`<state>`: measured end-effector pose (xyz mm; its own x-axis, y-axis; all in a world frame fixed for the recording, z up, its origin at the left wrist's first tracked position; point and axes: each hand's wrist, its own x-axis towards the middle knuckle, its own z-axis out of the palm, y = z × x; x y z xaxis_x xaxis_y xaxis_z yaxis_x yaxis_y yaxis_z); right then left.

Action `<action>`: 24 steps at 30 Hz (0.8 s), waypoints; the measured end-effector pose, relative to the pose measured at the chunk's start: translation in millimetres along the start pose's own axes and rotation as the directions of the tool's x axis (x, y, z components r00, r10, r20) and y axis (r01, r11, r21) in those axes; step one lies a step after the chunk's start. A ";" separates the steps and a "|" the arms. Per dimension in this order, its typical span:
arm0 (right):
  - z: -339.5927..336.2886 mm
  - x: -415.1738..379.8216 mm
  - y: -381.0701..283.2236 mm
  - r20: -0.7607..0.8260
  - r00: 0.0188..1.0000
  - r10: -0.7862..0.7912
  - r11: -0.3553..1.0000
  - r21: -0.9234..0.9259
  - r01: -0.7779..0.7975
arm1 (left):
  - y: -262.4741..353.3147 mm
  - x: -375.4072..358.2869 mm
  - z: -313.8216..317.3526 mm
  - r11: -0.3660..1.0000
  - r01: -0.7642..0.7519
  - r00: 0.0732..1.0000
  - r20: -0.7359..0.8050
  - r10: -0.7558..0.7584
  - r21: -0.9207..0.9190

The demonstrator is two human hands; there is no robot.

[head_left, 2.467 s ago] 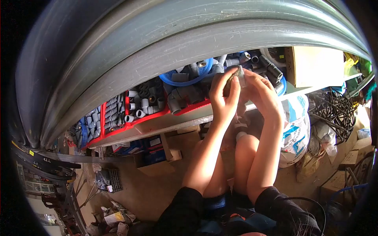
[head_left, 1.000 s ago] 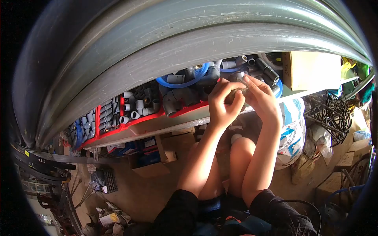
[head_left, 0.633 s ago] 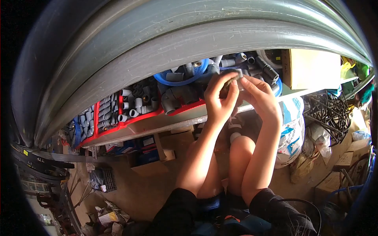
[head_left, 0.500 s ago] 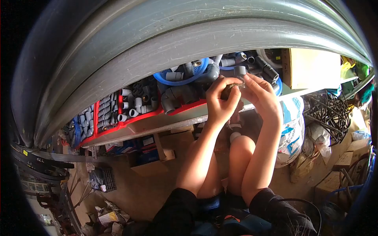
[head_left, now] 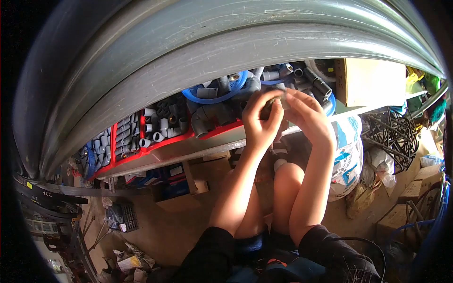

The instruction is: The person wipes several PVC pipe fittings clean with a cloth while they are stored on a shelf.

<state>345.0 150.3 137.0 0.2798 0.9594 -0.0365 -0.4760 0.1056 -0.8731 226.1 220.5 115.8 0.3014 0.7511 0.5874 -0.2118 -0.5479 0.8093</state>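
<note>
My left hand (head_left: 261, 115) has its fingers wrapped round a small dark object (head_left: 267, 109), mostly hidden by the fingers and too small to name. My right hand (head_left: 306, 112) is beside it, its thumb and fingers pinched close to my left fingertips; what it grips, if anything, is hidden. Just beyond the fingertips shows a grey pipe fitting (head_left: 279, 87). Both hands are over the front edge of the shelf, near a blue basket (head_left: 200, 97) of grey fittings and a red tray (head_left: 175, 139) holding several more.
Large grey pipes (head_left: 226, 42) arch across the top. A cardboard box (head_left: 373, 84) stands on the shelf at right. Below are a white and blue sack (head_left: 348, 158), coiled dark rods (head_left: 394, 134), an open carton (head_left: 181, 202) and a black crate (head_left: 127, 216).
Both hands have shifted slightly left and the fingertips have drawn closer together. The view has also moved a little.
</note>
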 end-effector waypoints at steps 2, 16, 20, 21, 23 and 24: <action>1.1 0.5 -0.8 0.027 1.000 0.007 0.999 -0.053 -0.005 | -1.9 3.4 3.2 0.997 -0.072 0.992 -0.100 0.072 -0.001; -5.0 1.6 -1.6 0.077 0.997 -0.003 0.997 0.074 -0.003 | -5.5 5.0 1.3 0.993 -0.105 0.991 -0.078 0.109 0.052; -4.1 4.1 2.3 0.021 0.999 -0.037 0.997 0.073 0.035 | -3.4 0.5 -8.3 1.000 0.003 0.994 0.106 -0.001 -0.015; -5.3 3.1 1.3 0.023 0.999 -0.033 0.996 0.084 0.031 | -3.7 0.9 -8.6 1.000 -0.014 0.994 0.107 0.014 -0.005; -5.6 0.7 -0.2 0.053 0.998 -0.031 0.996 0.084 0.027 | -4.4 0.9 -8.9 0.999 -0.046 0.993 0.107 0.044 0.017; -5.1 -0.5 -1.1 0.081 0.996 -0.034 0.997 0.073 0.028 | -3.6 1.4 -8.0 1.000 -0.013 0.999 0.050 0.013 0.002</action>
<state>349.6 148.3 135.5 0.2272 0.9733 0.0330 -0.5277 0.1515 -0.8358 219.8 226.5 113.7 0.3449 0.7244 0.5969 -0.2139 -0.5586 0.8014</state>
